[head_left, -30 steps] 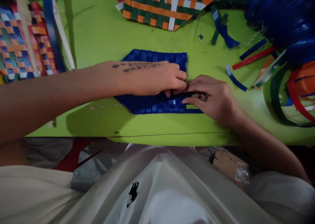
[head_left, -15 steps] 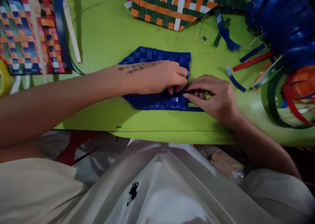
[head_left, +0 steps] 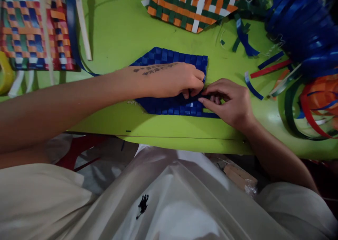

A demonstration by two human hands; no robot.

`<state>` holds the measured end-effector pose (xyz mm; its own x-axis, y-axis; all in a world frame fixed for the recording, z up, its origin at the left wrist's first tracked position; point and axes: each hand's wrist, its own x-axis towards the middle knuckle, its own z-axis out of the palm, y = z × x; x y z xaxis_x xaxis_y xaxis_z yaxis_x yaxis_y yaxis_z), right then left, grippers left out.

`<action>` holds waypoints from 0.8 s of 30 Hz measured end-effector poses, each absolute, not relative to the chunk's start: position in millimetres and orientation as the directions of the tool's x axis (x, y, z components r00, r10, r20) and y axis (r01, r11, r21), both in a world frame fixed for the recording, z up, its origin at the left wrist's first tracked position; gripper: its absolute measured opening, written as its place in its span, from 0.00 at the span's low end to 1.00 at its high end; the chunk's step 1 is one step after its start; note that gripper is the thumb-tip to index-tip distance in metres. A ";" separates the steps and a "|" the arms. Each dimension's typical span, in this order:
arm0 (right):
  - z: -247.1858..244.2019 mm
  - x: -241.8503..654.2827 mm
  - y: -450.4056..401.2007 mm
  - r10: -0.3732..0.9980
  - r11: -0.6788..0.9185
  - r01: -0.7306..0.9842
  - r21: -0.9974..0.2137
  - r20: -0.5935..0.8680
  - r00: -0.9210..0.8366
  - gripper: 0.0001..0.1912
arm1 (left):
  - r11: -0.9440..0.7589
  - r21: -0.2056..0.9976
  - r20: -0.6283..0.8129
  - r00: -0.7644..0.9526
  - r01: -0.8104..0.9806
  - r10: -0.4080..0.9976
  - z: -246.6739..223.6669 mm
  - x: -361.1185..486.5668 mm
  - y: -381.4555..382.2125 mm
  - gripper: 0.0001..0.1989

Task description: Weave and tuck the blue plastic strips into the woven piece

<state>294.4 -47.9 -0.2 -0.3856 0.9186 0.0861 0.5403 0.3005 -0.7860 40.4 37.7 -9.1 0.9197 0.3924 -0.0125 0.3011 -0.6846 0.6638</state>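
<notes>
A blue woven piece [head_left: 163, 105] lies on the green table [head_left: 118, 32], its left end angled and its right edge straight. My left hand [head_left: 185, 80] rests across it with curled fingers pressed at the right edge; what is under those fingertips is hidden. Just right of that edge, my right hand [head_left: 228, 101] pinches a dark blue strip between thumb and forefinger, close to the left fingertips. Another blue strip [head_left: 211, 115] sticks out from the lower right corner and passes toward the right hand.
Woven multicoloured pieces lie at the upper left [head_left: 34, 36] and top centre [head_left: 190, 7]. At the right are a big blue strip bundle [head_left: 298, 25], an orange roll [head_left: 322, 95] and loose cut strips [head_left: 271, 68]. Yellow tape [head_left: 6, 74] sits far left.
The view has shifted slightly, so the table's objects appear a little displaced. Both hands keep nearly the same pose at the blue piece's right edge.
</notes>
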 end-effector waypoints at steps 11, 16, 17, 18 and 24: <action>-0.8 296.9 -41.5 0.898 0.315 0.523 -0.792 0.071 -0.434 0.05 | -0.625 0.744 0.060 0.908 0.236 0.414 -19.1 40.8 39.5 0.08; -0.6 297.1 -42.9 0.905 0.312 0.525 -0.792 0.080 -0.417 0.04 | -0.576 0.771 0.018 0.894 0.272 0.448 -15.4 40.4 38.7 0.08; -0.9 297.1 -42.5 0.903 0.316 0.524 -0.791 0.082 -0.421 0.04 | -0.556 0.780 0.004 0.886 0.288 0.464 -14.3 40.4 38.4 0.08; -1.4 296.8 -42.1 0.901 0.319 0.524 -0.790 0.080 -0.427 0.04 | -0.533 0.790 -0.009 0.874 0.304 0.485 -13.3 40.3 38.0 0.08; -4.8 289.0 -40.6 0.892 0.339 0.511 -0.790 0.098 -0.441 0.05 | -0.466 0.804 -0.064 0.834 0.368 0.547 -10.2 41.2 35.9 0.11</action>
<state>289.0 -40.6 -4.8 -0.4409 0.8922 0.0981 0.5110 0.3394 -0.7897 41.2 35.9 -10.2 0.8345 0.5472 -0.0645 0.3680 -0.4664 0.8044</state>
